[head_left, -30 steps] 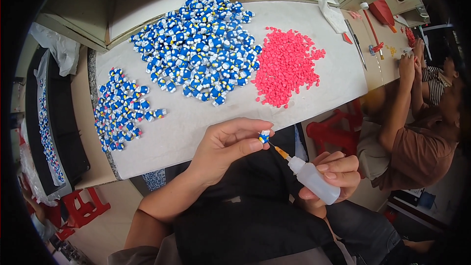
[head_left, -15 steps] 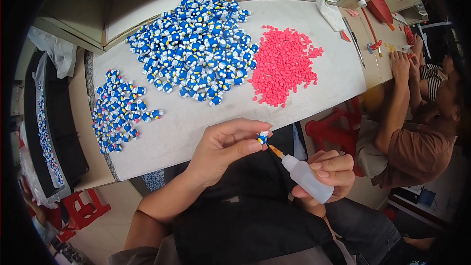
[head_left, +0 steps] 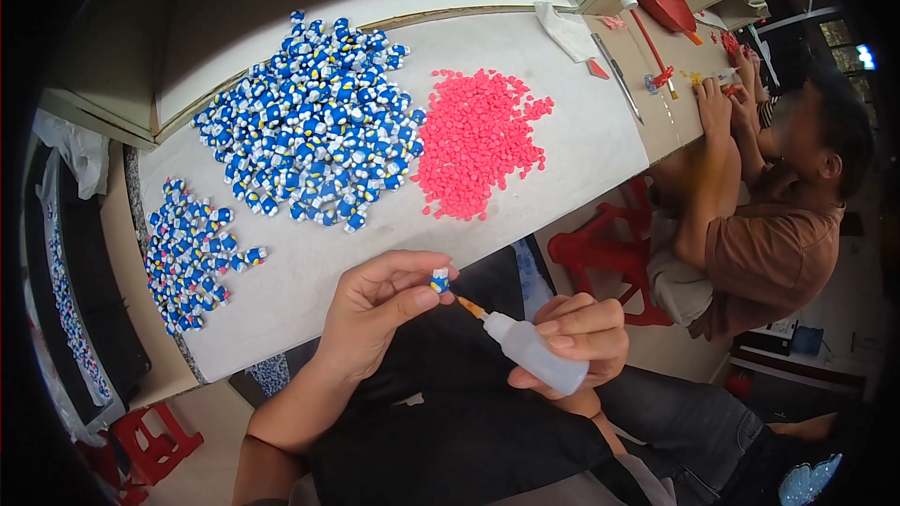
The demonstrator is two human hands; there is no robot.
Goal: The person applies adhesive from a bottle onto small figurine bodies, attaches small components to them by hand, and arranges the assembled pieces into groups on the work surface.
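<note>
Fingertips [head_left: 419, 292] of our left hand [head_left: 375, 314] pinch a small blue-and-white figure [head_left: 439, 279] just below the table [head_left: 581, 145] edge. Right of the figure, our right hand [head_left: 577, 337] wraps closed around a squeeze bottle [head_left: 534, 356], its orange nozzle [head_left: 469, 306] almost touching the figure.

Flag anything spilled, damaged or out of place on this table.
Nothing stands out. The blue-and-white figures and pink pieces lie in separate heaps. The left hand pinches one figure; the right hand holds the squeeze bottle, no drips visible.

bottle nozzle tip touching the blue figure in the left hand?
Apart. The head view shows a sliver of dark background between the orange nozzle tip and the blue figure pinched in the left hand.
</note>
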